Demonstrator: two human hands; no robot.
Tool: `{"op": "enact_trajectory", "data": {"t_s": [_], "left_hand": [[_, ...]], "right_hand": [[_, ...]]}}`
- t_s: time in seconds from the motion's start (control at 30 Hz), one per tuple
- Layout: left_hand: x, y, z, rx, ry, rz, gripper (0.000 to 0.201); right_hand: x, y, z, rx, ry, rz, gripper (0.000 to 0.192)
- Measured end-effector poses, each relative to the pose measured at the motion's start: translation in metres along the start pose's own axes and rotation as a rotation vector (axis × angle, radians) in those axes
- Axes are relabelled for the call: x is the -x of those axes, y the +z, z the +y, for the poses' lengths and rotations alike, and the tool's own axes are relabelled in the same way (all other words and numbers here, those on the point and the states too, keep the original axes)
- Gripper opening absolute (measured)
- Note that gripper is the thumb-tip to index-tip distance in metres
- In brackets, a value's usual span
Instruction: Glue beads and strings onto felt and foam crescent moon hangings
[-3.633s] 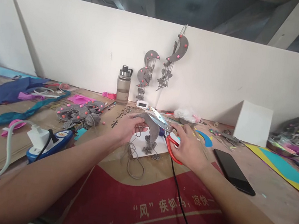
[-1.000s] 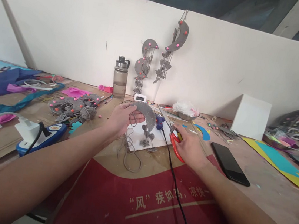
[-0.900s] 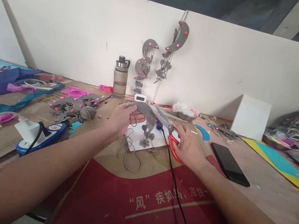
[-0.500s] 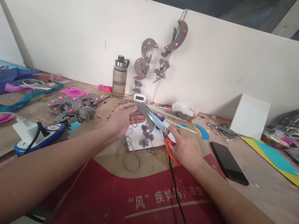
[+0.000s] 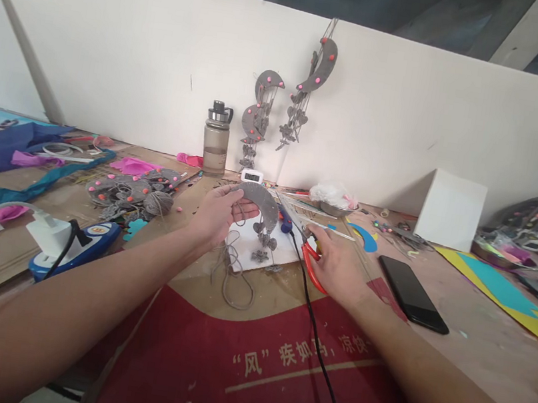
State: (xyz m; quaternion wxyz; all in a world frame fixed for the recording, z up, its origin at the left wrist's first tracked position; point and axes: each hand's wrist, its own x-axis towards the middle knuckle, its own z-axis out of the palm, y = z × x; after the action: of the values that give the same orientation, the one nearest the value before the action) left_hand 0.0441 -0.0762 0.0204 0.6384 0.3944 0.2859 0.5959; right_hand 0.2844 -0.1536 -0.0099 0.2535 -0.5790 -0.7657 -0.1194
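My left hand (image 5: 217,213) pinches one end of a grey crescent moon (image 5: 263,202), thumb on top and fingers beneath. Small grey ornaments (image 5: 263,238) dangle on strings from the crescent's lower right tip. A loose grey cord (image 5: 237,294) trails below the hand onto the cardboard. In my right hand (image 5: 340,266) are scissors with red-orange handles (image 5: 312,268), the fingers wrapped around the grips. Their blades point up and left, just right of the crescent and apart from it. Under the crescent lies a white sheet (image 5: 241,251), with a blue corded tool (image 5: 285,221) partly behind the scissors.
A phone (image 5: 411,293) lies right of my right hand. A water bottle (image 5: 216,140) and small digital clock (image 5: 252,177) stand at the back. Finished-looking crescents (image 5: 322,65) hang on the white wall. A blue power strip (image 5: 90,249) sits left; a black cable (image 5: 318,343) crosses the red cardboard.
The scissors have moved right, off the crescent they overlapped before. My left hand holds the crescent in nearly the same place, with more of its face showing.
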Motion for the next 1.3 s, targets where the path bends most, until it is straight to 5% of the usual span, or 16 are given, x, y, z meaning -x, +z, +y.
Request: {"op": "enact_trajectory", "data": {"t_s": [0.3,0.6,1.13,1.3], "left_hand": [[0.004,0.003,0.004,0.029,-0.013,-0.001,0.010],[0.007,0.005,0.004,-0.002,0.001,-0.003,0.007],[0.020,0.012,-0.006,-0.008,-0.101,-0.166,0.008],[0.009,0.008,0.006,-0.027,-0.093,-0.100,0.010]], "right_hand": [[0.003,0.000,-0.003,0.258,-0.043,-0.055,0.045],[0.001,-0.009,-0.004,-0.037,0.017,0.034,0.039],[-0.002,-0.007,-0.014,0.345,0.009,-0.106,0.048],[-0.002,-0.009,-0.009,0.143,0.006,-0.058,0.039]]}}
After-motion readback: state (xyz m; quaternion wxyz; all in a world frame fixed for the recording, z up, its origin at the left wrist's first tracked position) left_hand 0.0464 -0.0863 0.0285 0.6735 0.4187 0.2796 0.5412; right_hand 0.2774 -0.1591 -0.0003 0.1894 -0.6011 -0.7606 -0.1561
